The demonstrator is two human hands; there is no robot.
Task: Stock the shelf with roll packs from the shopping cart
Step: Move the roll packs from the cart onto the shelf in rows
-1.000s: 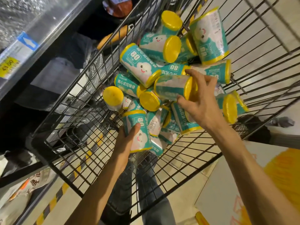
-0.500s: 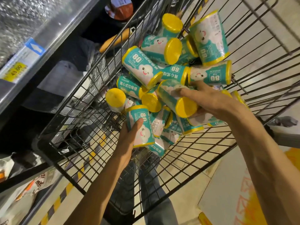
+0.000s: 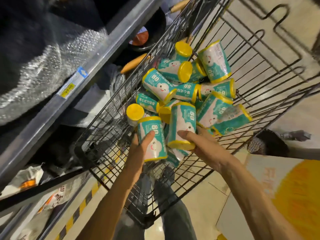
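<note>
A black wire shopping cart [image 3: 204, 172] holds several teal-and-white roll packs with yellow ends, heaped toward its far side [image 3: 187, 78]. My left hand [image 3: 138, 153] grips one upright roll pack [image 3: 153, 141] at the near side of the heap, thumb across its front. My right hand [image 3: 199, 144] grips a second roll pack [image 3: 182, 125] just to the right, thumb on its label, fingers hidden behind it. Both packs stand side by side, lifted slightly above the cart floor.
A grey metal shelf rail [image 3: 72, 87] with a yellow price tag [image 3: 68, 90] runs diagonally at left, with bubble-wrapped goods [image 3: 43, 66] above it and bagged goods [image 3: 52, 198] below. A yellow-and-white carton [image 3: 285, 193] lies on the floor at right. My legs show under the cart.
My right hand has turned its roll pack upright and drawn it back beside the left hand's pack. The left hand has kept its grip and lifted a little. The view swung toward the shelf.
</note>
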